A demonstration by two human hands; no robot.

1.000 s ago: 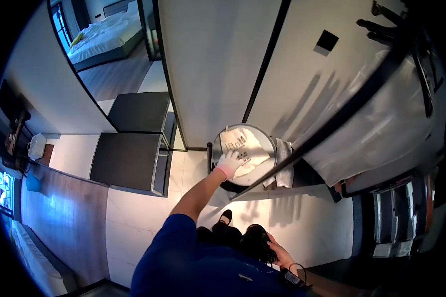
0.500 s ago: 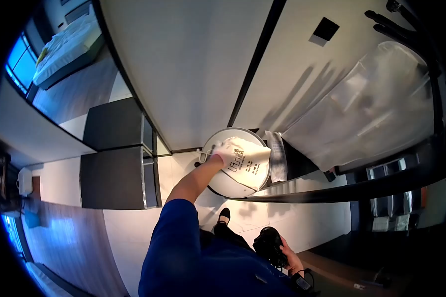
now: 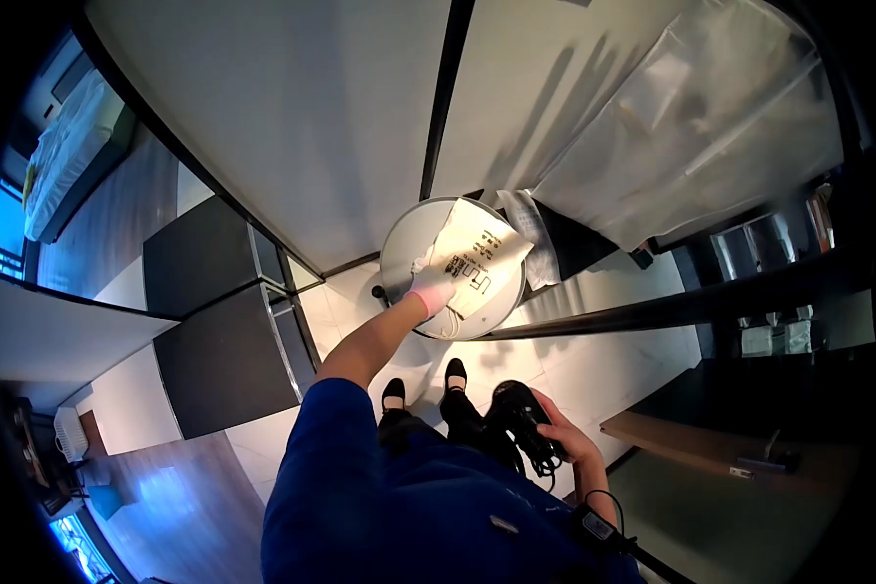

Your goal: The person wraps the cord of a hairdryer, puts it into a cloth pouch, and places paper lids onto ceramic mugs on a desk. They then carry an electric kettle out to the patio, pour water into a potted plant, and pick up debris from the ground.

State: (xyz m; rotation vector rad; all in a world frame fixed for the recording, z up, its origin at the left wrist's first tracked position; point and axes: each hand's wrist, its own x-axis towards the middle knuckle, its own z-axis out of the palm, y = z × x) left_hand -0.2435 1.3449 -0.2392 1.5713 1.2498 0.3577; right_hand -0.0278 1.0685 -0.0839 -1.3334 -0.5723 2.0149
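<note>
My left hand (image 3: 434, 294), bright in the light, is closed on the edge of a cream drawstring cloth bag (image 3: 484, 249) with dark printing. The bag lies tilted over a round white-topped stand (image 3: 406, 243) with a dark rim, and its cord hangs near my fingers. Down by my right thigh, my right hand (image 3: 566, 433) grips a black hair dryer (image 3: 514, 407) with its cord bundled against it. My fingers are partly hidden behind the dryer.
Clear plastic sheeting (image 3: 711, 127) hangs at the upper right, above a dark shelf edge (image 3: 652, 302). To the left stands a dark cabinet (image 3: 226, 365) beside a large mirror (image 3: 97, 175) reflecting a bed. At the lower right is a wooden drawer or door edge (image 3: 691, 453).
The bag has been turned around on the stand, its printing now facing the other way, with my left hand at its lower edge. My view has shifted; the right hand still holds the hair dryer.
</note>
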